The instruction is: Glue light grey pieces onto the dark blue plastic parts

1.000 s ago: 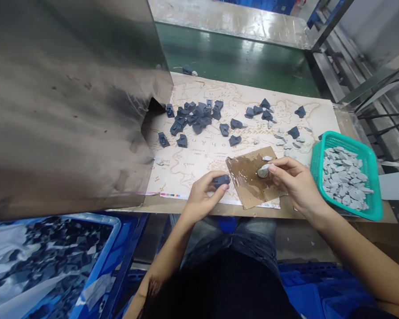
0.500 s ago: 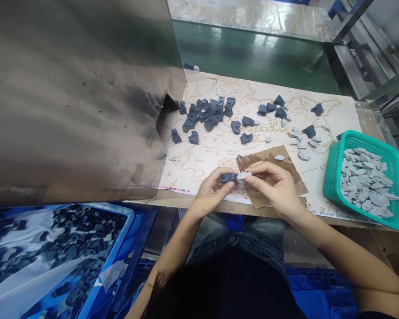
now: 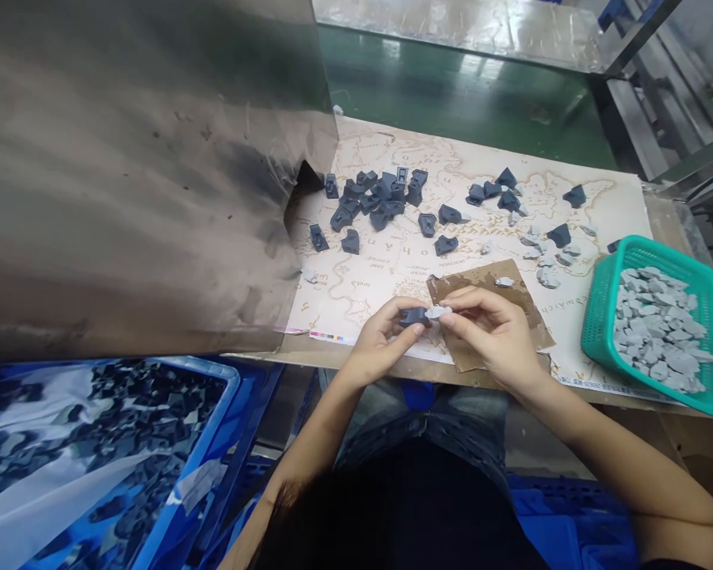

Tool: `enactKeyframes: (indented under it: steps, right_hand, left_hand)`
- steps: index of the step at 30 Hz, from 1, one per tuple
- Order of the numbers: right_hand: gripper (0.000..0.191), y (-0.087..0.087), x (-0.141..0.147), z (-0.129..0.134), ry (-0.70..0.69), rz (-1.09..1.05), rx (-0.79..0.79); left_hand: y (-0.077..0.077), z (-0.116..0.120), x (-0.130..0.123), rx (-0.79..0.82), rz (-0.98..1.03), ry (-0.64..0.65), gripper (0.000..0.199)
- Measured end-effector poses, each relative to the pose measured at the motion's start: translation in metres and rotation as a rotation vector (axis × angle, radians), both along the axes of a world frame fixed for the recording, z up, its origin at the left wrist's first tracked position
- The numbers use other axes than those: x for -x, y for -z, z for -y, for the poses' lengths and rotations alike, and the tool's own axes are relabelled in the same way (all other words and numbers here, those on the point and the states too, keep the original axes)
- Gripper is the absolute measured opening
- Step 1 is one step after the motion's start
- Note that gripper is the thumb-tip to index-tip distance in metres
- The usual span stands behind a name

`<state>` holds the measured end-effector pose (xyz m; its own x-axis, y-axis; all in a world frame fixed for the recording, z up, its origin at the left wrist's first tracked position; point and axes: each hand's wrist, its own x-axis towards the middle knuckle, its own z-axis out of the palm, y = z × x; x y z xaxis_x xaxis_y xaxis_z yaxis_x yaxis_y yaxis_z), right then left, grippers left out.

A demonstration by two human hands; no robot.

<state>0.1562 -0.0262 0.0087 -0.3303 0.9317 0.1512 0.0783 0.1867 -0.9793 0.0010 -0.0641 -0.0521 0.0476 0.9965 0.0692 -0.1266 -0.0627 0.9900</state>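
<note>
My left hand (image 3: 380, 339) is shut on a dark slate-grey moulded part (image 3: 414, 317), pinching it between thumb and fingers. My right hand (image 3: 487, 328) grips a small pale grey piece (image 3: 438, 312) at its fingertips. The two pieces meet or nearly meet, and my fingers partly hide both. Both hands are above a stained brown sheet (image 3: 526, 313), which lies on a printed map sheet (image 3: 386, 277). A small pale piece (image 3: 504, 281) rests on the brown sheet.
Several dark parts (image 3: 374, 198) lie scattered on the map, with pale fragments (image 3: 547, 275) at right. A green plastic basket (image 3: 600, 321) holds pale pieces. A scorched metal panel (image 3: 142, 182) rises at left, above a blue crate (image 3: 231, 380) of dark pieces.
My right hand has moved left from the brown sheet, carrying the pale piece to the dark part in my left hand. The view has shifted, and the last half second shows little change.
</note>
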Motion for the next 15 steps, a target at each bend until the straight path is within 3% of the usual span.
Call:
enactKeyframes:
  steps: [15]
  right_hand:
    - [0.014,0.0079,-0.0055,-0.0044,-0.072,0.105,-0.201]
  left_hand:
    - [0.0027,0.0007,0.0014,-0.078,0.033,-0.038,0.028]
